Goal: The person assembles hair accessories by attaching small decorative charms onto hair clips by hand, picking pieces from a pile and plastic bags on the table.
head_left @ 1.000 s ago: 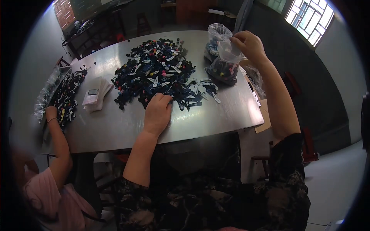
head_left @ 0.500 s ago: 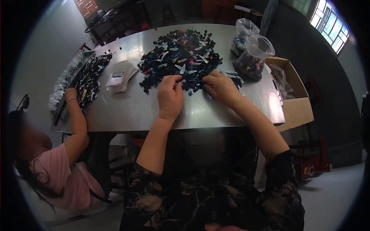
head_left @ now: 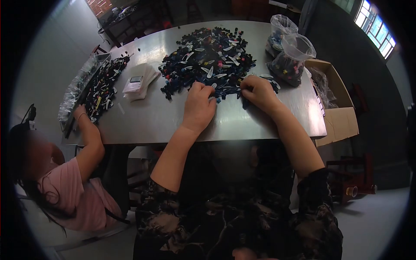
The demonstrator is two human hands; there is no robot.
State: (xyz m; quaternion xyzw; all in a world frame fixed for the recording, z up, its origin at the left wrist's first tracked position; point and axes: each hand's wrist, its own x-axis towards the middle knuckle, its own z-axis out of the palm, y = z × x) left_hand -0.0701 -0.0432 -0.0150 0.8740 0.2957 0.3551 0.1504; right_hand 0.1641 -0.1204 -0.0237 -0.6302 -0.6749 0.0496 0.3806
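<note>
A mound of clips (head_left: 210,56) lies mid-worktop (head_left: 164,130), which is smooth, grey metal with a dull sheen. The clips are small and mostly dark, mixed with slim, pale teardrop shapes and bits of red, pink and yellow. At the mound's near edge, the left hand (head_left: 199,106) has its fingers curled and the thumb close to them; whether they grip a clip cannot be told. The right hand (head_left: 260,93) is bent over the same edge, fingers curled downward, its grip also unclear. Beyond it stand two clear, crinkled, open-mouthed bags (head_left: 299,47), bulging with dark pieces below. A cardboard box (head_left: 342,123) is beside the worktop. To the left are a stack of flat, filmy sleeves (head_left: 145,78) and a smaller, long heap (head_left: 104,89), with a co-worker's hand (head_left: 80,112) at its edge.
</note>
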